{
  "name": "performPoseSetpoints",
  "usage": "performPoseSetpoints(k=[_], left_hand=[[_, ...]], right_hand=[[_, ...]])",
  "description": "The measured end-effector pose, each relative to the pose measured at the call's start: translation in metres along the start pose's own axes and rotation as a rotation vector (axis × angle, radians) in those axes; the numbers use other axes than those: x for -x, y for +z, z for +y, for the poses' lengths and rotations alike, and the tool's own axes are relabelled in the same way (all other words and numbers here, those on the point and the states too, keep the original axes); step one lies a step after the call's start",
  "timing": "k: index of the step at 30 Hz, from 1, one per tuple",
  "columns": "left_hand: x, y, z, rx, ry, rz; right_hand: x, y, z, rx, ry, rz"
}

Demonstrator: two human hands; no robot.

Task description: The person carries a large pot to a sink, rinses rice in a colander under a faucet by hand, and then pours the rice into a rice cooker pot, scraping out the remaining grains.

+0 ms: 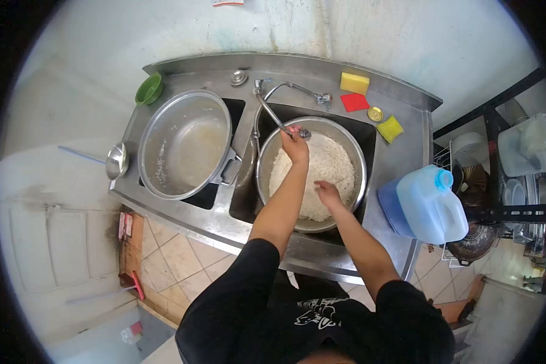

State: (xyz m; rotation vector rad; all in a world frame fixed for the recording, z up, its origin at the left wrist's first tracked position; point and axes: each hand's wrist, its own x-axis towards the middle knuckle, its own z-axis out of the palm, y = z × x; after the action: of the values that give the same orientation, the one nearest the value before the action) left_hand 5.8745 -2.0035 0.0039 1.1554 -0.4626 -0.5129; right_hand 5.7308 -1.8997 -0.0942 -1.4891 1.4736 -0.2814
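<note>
My left hand (295,147) is closed round the metal faucet spout (274,116) near its outlet, above the large round metal pot (362,191). The pot sits in the right basin of the sink. White grains that look like rice (336,159) fill much of it. Low over the grains, inside the near right part of the pot, is my right hand (329,194), its fingers apart and holding nothing. The tap body (324,99) stands on the sink's back ledge.
A big empty-looking metal pot (191,142) rests over the left basin, with a ladle (116,162) and green bowl (149,90) beside it. Yellow sponge (354,83), red cloth (354,102), round tin (375,114) and scouring pad (390,129) lie at the back right. A blue jug (428,203) stands right.
</note>
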Motion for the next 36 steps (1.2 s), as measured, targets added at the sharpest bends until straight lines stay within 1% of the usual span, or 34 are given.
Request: performPoseSetpoints(k=[1, 2, 3, 4, 5, 6, 7, 8, 9, 10, 11, 12, 14, 15, 16, 17, 18, 19, 20, 21, 23, 24, 25, 26, 27, 28, 29, 30, 31, 32, 33, 34, 35, 36], left_hand=[[0.000, 0.006, 0.000, -0.144, -0.085, -0.017], [0.001, 0.012, 0.000, -0.138, -0.102, -0.008], [0.001, 0.016, 0.000, 0.037, -0.093, -0.107], [-0.001, 0.017, 0.003, 0.209, -0.074, -0.209], [-0.004, 0.009, 0.000, 0.171, -0.191, -0.263], [-0.006, -0.002, -0.002, 0.160, -0.185, -0.266], [-0.007, -0.014, -0.004, 0.139, -0.226, -0.320], [-0.007, -0.026, 0.012, 0.116, -0.268, -0.372], [-0.009, -0.043, 0.030, 0.045, -0.386, -0.447], [-0.011, -0.056, 0.047, 0.028, -0.379, -0.448], [-0.016, -0.069, 0.060, 0.025, -0.490, -0.519], [-0.024, -0.082, 0.074, 0.024, -0.602, -0.583], [-0.043, -0.110, 0.088, -0.049, -0.598, -0.596], [-0.055, -0.126, 0.083, -0.105, -0.508, -0.663], [-0.067, -0.135, 0.087, -0.160, -0.417, -0.734], [-0.080, -0.143, 0.089, -0.245, -0.385, -0.729], [-0.100, -0.152, 0.091, -0.240, -0.377, -0.738], [-0.119, -0.158, 0.112, -0.337, -0.316, -0.844], [-0.140, -0.168, 0.127, -0.432, -0.254, -0.953], [-0.169, -0.178, 0.132, -0.513, -0.194, -0.984], [-0.226, -0.193, 0.147, -0.741, -0.033, -1.054], [-0.252, -0.196, 0.162, -0.890, 0.072, -1.085], [-0.272, -0.202, 0.172, -0.965, 0.221, -1.068], [-0.289, -0.211, 0.176, -1.036, 0.371, -1.042], [-0.308, -0.225, 0.164, -1.011, 0.368, -1.063], [-0.324, -0.243, 0.148, -1.058, 0.256, -1.051], [-0.333, -0.258, 0.135, -1.109, 0.138, -1.033], [-0.333, -0.267, 0.126, -1.100, 0.124, -1.039], [-0.331, -0.275, 0.120, -0.994, 0.126, -1.006], [-0.329, -0.276, 0.118, -0.889, 0.134, -0.976], [-0.327, -0.275, 0.115, -1.021, 0.027, -0.979], [-0.318, -0.273, 0.119, -1.005, 0.035, -0.989], [-0.308, -0.270, 0.124, -0.948, 0.249, -0.870], [-0.295, -0.267, 0.130, -0.882, 0.453, -0.736]], right_hand=[[0.009, -0.005, 0.009, 0.017, 0.005, 0.001], [0.021, -0.010, 0.019, 0.086, -0.061, 0.089], [0.030, -0.013, 0.027, 0.151, -0.129, 0.172], [0.030, -0.014, 0.038, 0.153, -0.126, 0.168], [0.027, -0.013, 0.048, -0.095, -0.064, 0.213], [0.023, -0.008, 0.055, -0.350, -0.002, 0.253], [0.033, -0.013, 0.037, -0.281, 0.028, 0.285], [0.032, -0.008, 0.034, -0.296, 0.026, 0.279], [0.031, -0.004, 0.031, -0.765, 0.193, 0.297], [0.026, 0.001, 0.028, -1.231, 0.367, 0.300], [0.019, 0.009, 0.026, -1.354, 0.474, 0.288], [0.015, 0.021, 0.022, -1.362, 0.477, 0.267], [0.003, 0.044, 0.018, -1.500, 0.724, 0.318], [-0.015, 0.064, 0.035, -1.509, 0.651, 0.210], [-0.019, 0.069, 0.019, -1.510, 0.639, 0.203], [-0.025, 0.074, 0.002, -1.501, 0.677, 0.176], [-0.031, 0.079, -0.013, -1.492, 0.719, 0.153], [-0.044, 0.080, -0.016, -1.495, 0.713, 0.160], [-0.063, 0.078, -0.016, -1.379, 0.598, 0.136], [-0.081, 0.077, -0.022, -1.263, 0.486, 0.120], [-0.091, 0.042, -0.083, -1.003, 0.317, 0.421], [-0.138, 0.028, -0.065, -0.343, 0.158, 0.606], [-0.110, 0.000, -0.140, -0.122, -0.046, 0.860], [-0.120, -0.023, -0.158, -0.032, -0.194, 0.877], [-0.127, -0.045, -0.179, 0.070, -0.228, 0.905], [-0.137, -0.059, -0.195, 0.174, -0.265, 0.920], [-0.152, -0.067, -0.200, 0.188, -0.254, 0.921], [-0.167, -0.076, -0.203, 0.257, -0.108, 0.750], [-0.175, -0.078, -0.204, 0.318, 0.035, 0.579], [-0.174, -0.073, -0.203, 0.322, 0.045, 0.584], [-0.167, -0.068, -0.198, 0.461, 0.000, 0.830], [-0.163, -0.068, -0.196, 0.607, -0.058, 1.081], [-0.168, -0.078, -0.195, 0.611, -0.070, 1.102], [-0.171, -0.093, -0.188, 0.604, 0.050, 0.882]])
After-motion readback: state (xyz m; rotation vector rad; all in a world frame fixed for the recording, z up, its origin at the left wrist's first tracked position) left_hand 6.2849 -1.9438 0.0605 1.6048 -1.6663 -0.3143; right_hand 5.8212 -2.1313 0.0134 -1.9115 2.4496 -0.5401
